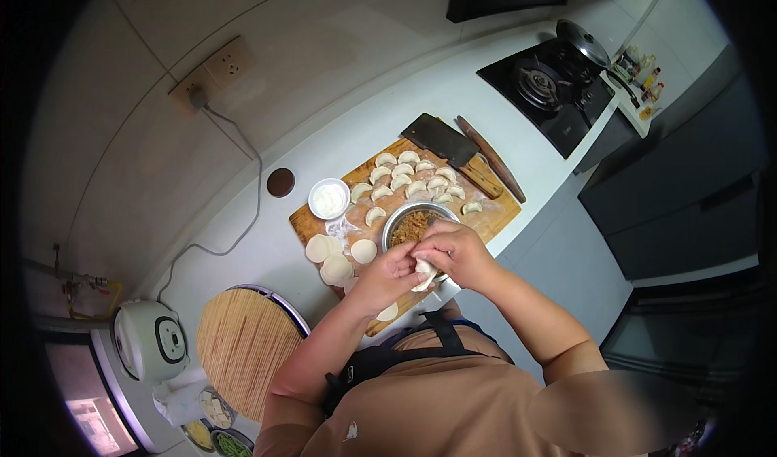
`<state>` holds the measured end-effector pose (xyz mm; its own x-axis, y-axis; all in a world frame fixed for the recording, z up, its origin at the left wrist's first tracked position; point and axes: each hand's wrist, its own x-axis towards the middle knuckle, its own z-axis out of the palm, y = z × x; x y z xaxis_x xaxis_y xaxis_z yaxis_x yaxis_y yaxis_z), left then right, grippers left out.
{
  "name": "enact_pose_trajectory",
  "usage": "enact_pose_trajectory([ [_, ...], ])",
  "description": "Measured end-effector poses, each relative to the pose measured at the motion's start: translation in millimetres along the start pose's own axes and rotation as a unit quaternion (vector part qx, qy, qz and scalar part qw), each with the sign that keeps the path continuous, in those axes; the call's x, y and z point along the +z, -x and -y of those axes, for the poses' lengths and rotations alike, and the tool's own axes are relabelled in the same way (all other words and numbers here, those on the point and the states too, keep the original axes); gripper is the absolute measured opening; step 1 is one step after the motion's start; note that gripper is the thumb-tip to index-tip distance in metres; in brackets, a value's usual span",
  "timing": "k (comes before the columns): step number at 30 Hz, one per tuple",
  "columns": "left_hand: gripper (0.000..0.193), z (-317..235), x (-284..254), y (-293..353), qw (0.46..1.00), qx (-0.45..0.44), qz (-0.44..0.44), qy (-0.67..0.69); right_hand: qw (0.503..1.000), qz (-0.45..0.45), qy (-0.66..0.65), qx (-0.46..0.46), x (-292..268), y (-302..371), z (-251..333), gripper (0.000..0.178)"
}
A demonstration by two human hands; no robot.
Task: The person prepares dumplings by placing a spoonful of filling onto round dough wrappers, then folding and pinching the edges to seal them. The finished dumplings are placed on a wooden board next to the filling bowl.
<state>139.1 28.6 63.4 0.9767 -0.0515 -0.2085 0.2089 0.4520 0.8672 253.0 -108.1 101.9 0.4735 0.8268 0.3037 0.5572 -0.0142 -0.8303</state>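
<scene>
Close together over the near edge of a wooden board, my left hand and my right hand pinch a pale dumpling between their fingers. Behind them a metal bowl holds crumbly brown filling, partly covered by my right hand. Finished-looking crescent dumplings lie in rows on the far part of the board. Round flat wrappers are spread left of the bowl, some overlapping. A white bowl of flour sits at the board's left edge, beside loose flour.
A cleaver and a tapered rolling pin lie at the board's far right. Beyond stands a gas stove with a lidded pan. To the left are a dark round lid, a bamboo mat and a rice cooker.
</scene>
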Motion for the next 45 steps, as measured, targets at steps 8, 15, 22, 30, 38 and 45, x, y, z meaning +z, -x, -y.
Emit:
enact_pose_trajectory([
  [8, 0.055, -16.6, 4.1, 2.9, 0.999, -0.006, -0.029, -0.015, 0.99, 0.054, 0.121, 0.048, -0.5, 4.1, 2.9, 0.019],
  [15, 0.042, -4.6, 3.8, 1.4, 0.996, 0.038, -0.042, -0.065, 0.989, 0.016, 0.146, 0.004, 5.2, -0.2, 3.5, 0.019],
  [22, 0.027, -6.3, 9.3, -0.5, 0.991, 0.073, -0.106, -0.038, 0.993, -0.019, 0.098, 0.06, 12.6, 5.5, 2.8, 0.02],
  [30, 0.036, -3.2, 8.9, 1.3, 0.99, 0.085, -0.106, -0.033, 0.993, -0.035, 0.11, 0.023, 12.1, 5.0, 1.1, 0.014],
  [38, 0.038, -4.2, 7.8, -0.4, 0.988, 0.064, -0.13, -0.047, 0.992, -0.034, 0.117, 0.026, 16.1, 10.0, 3.6, 0.01],
  [45, 0.026, 3.1, 5.4, -2.5, 0.984, 0.096, -0.141, -0.049, 0.993, -0.057, 0.106, 0.006, 12.4, 7.9, 3.8, 0.008],
])
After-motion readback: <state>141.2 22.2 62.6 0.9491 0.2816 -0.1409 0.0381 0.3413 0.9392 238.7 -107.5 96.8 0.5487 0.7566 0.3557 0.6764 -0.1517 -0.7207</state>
